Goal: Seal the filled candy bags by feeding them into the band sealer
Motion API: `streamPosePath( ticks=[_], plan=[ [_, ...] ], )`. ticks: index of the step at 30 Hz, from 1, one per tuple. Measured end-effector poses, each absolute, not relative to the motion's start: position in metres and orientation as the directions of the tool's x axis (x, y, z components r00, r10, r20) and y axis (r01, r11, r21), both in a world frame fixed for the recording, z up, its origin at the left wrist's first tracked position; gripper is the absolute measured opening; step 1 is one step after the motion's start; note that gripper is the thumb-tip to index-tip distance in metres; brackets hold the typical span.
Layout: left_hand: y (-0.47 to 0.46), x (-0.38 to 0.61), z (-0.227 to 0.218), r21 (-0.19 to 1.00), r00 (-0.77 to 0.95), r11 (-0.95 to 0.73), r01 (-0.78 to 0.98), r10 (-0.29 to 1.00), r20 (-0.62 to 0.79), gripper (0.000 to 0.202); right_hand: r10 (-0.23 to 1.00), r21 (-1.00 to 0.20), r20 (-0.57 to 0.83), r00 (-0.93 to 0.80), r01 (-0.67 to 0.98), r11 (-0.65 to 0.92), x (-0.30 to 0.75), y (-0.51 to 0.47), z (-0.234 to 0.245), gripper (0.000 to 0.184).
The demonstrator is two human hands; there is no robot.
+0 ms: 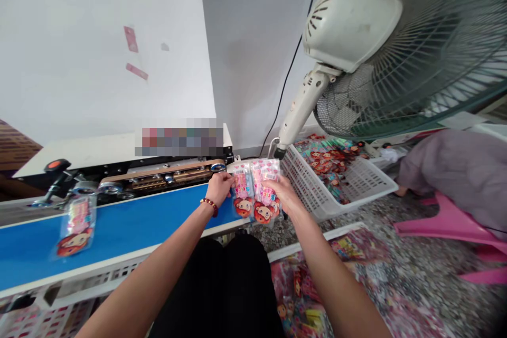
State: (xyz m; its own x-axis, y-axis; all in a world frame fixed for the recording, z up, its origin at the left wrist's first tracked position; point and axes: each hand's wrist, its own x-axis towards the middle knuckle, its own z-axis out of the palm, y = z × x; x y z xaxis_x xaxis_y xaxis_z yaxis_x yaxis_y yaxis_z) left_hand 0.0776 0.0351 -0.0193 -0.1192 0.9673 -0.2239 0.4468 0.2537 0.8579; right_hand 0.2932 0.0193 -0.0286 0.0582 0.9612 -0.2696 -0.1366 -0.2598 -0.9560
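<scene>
Above the black lap (222,285), the left hand (219,186) and right hand (282,195) each have a closed grip on 1 of 2 cartoon packets (253,198), held at the blue belt's (138,227) right end, not yet laid down. A lone packet (76,226) already lies far left on it, beyond the sealer (170,174). Many more fill the white basket (376,185) beside the fan (356,26), and nothing blocks the belt.

OWN BODY | my left hand (219,186): bare; bracelet (209,205) of round dark red-brown beads at the wrist | my right hand (282,195): bare; forearm bare | my lap: plain black trousers (222,285)
</scene>
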Motion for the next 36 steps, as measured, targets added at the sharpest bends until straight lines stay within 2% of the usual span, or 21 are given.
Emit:
streamPosePath(
  ticks=[6, 11, 13, 15, 17, 19, 22, 24, 27, 33, 36],
  plan=[
    [0.041, 0.067, -0.011, 0.795, -0.228, 0.37, 0.481, 0.928, -0.295, 0.026, 0.959, -0.956, -0.269, 0.088, -0.143, -0.255, 0.296, 0.019, -0.031, 0.031],
    [0.026, 0.025, -0.004, 0.697, -0.293, 0.398, 0.597, 0.916, -0.273, 0.027, 0.962, -0.953, -0.266, 0.065, -0.166, -0.252, 0.292, 0.016, -0.027, 0.03],
    [0.012, 0.007, -0.004, 0.645, -0.376, 0.386, 0.66, 0.913, -0.161, 0.019, 0.96, -0.943, -0.28, 0.03, -0.198, -0.269, 0.288, 0.015, -0.025, 0.03],
    [-0.003, -0.001, -0.005, 0.631, -0.465, 0.353, 0.691, 0.885, 0.013, 0.019, 0.954, -0.927, -0.298, -0.033, -0.227, -0.298, 0.283, 0.014, -0.023, 0.031],
    [-0.015, 0.007, -0.004, 0.655, -0.438, 0.279, 0.702, 0.895, 0.088, 0.022, 0.946, -0.917, -0.313, -0.078, -0.234, -0.323, 0.276, 0.014, -0.02, 0.03],
    [-0.019, 0.03, -0.002, 0.726, -0.295, 0.208, 0.656, 0.955, -0.007, 0.024, 0.939, -0.91, -0.327, -0.105, -0.231, -0.343, 0.269, 0.013, -0.018, 0.028],
    [-0.011, 0.07, 0.001, 0.855, -0.117, 0.183, 0.486, 0.983, -0.144, 0.027, 0.936, -0.915, -0.317, -0.154, -0.209, -0.344, 0.262, 0.012, -0.017, 0.027],
    [0.0, 0.088, -0.002, 0.907, -0.11, 0.187, 0.377, 0.981, -0.157, 0.023, 0.944, -0.928, -0.292, -0.154, -0.192, -0.319, 0.262, 0.012, -0.018, 0.027],
    [0.014, 0.098, -0.013, 0.935, -0.163, 0.219, 0.28, 0.97, -0.178, 0.019, 0.962, -0.942, -0.268, -0.055, -0.196, -0.274, 0.265, 0.012, -0.023, 0.027],
    [0.024, 0.092, -0.022, 0.935, -0.171, 0.269, 0.233, 0.957, -0.233, 0.017, 0.967, -0.95, -0.254, 0.028, -0.196, -0.244, 0.274, 0.011, -0.03, 0.028],
    [0.029, 0.089, -0.019, 0.917, -0.201, 0.325, 0.231, 0.938, -0.282, 0.02, 0.96, -0.956, -0.25, 0.127, -0.189, -0.224, 0.281, 0.012, -0.03, 0.028]
  ],
)
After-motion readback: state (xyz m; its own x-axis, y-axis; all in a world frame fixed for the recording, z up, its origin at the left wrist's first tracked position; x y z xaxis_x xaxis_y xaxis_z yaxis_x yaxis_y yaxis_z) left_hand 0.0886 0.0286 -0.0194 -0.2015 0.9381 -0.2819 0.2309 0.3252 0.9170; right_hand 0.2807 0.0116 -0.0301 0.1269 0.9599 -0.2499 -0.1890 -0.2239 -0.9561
